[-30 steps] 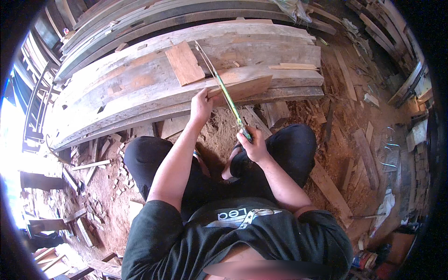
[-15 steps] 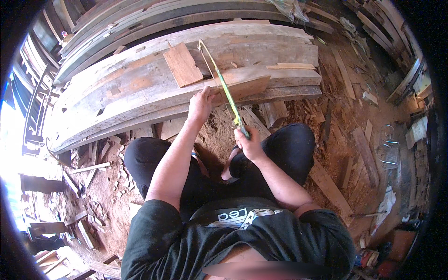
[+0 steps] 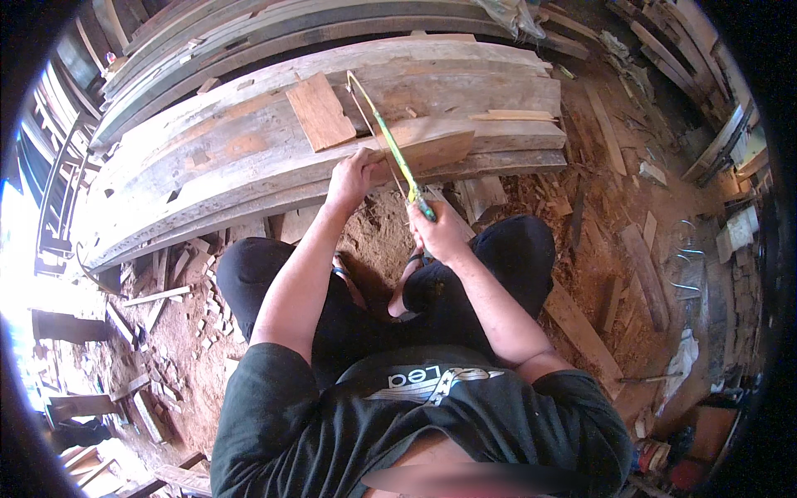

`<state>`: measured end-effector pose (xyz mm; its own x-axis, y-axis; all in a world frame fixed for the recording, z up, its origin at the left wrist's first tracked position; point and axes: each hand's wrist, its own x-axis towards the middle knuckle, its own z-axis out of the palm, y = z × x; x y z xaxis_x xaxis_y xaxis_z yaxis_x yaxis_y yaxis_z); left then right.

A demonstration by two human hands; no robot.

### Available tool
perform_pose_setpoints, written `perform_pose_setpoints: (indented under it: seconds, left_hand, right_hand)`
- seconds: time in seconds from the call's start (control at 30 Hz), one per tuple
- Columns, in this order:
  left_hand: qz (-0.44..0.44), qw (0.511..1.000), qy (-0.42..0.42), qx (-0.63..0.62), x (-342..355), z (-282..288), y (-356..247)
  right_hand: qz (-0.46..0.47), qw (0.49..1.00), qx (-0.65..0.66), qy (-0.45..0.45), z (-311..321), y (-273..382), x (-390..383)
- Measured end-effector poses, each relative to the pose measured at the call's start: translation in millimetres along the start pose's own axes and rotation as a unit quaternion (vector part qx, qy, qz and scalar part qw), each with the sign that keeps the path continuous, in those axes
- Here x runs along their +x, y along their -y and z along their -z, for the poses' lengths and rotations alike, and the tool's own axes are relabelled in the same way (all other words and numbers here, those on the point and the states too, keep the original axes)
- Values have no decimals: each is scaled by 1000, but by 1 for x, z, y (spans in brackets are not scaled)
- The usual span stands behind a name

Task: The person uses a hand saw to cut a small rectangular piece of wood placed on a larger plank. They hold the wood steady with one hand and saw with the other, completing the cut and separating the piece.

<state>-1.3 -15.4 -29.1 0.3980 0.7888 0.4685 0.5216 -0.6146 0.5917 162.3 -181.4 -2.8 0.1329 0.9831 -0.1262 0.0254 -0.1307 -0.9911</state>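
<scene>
My right hand point(image 3: 437, 231) is wrapped round the handle of a green bow-shaped saw point(image 3: 396, 149). The saw's thin blade runs beside its frame and crosses a brown wooden board point(image 3: 444, 149) at the near edge of the thick planks. Just left of the blade, my left hand point(image 3: 350, 176) is closed at the board's left end, fingers bent over it. The exact cutting point is too small to make out. Beyond the hands, a flat reddish-brown piece of wood point(image 3: 321, 112) lies on the thick planks point(image 3: 224, 137).
A thin wood strip point(image 3: 520, 115) rests at the planks' right end. Long beams point(image 3: 274, 37) are stacked behind. Offcuts point(image 3: 217, 319) and sawdust cover the ground to my left; loose boards point(image 3: 646, 278) lie to my right. My bent knees flank the working spot.
My right hand and the saw handle have moved forward and slightly left, toward the planks. My left hand stays at the board. The whole view has shifted a little.
</scene>
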Motion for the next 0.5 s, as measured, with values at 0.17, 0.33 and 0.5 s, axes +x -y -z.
perform_pose_setpoints:
  seconds: [0.17, 0.33, 0.5]
  left_hand:
    - [17, 1000, 10, 3, 0, 4, -7]
    - [99, 994, 7, 36, 1, -2, -15]
    - [57, 998, 6, 19, -6, -5, -15]
  right_hand:
    - [79, 996, -46, 19, -14, -9, 1]
    - [-14, 1000, -9, 8, -4, -4, 3]
    - [-16, 994, 95, 43, 4, -9, -19]
